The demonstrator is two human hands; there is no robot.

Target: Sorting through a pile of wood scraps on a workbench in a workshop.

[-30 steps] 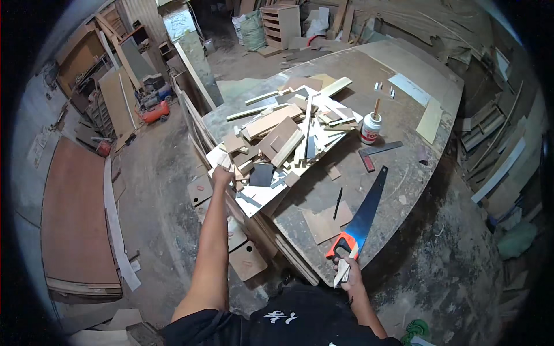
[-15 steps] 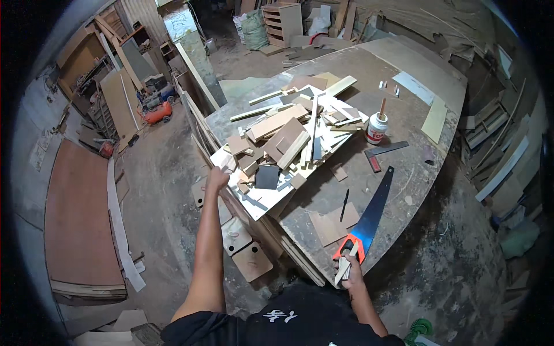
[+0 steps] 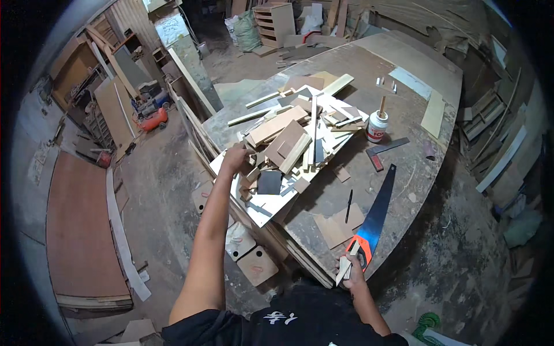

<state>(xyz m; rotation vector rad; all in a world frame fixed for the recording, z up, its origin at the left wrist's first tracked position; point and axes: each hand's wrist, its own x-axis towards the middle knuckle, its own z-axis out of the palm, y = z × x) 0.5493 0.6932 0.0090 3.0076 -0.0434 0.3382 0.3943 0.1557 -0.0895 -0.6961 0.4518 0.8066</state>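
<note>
Left hand [image 3: 235, 157] reaches out at full arm's length and is curled over the near-left edge of the scrap pile [image 3: 294, 138] on the desk [image 3: 415, 104]; fingers appear closed on a small offcut [image 3: 249, 154], though which piece exactly cannot be told at this size. Right hand [image 3: 352, 271] is clenched at the near desk edge around a pale wood strip [image 3: 344, 270], just beside the orange handle of the handsaw [image 3: 375, 216], whose blue blade runs away from that hand across the desk. Handling, judged: offcuts are stiff, dry, light board pieces; edges likely rough, so take each by its long edges, not the sawn ends; loosely stacked, so pulling a low piece could shift the ones above. The strip is thin and light, a pinch mid-length should do. The saw is stiff along its length but the blade will flex sideways, and the teeth are sharp: take it by the handle only. Count: handsaw, one; white glue pot [image 3: 376, 127] with a stick standing in it, one, beyond the right hand; square [image 3: 385, 151], one, between pot and saw tip; dark pencil [image 3: 348, 206], one, just left of the saw; flat brown offcuts [image 3: 339, 224] beside the pencil, two; pile pieces, too many and overlapped to count, several dozen at a guess.
</note>
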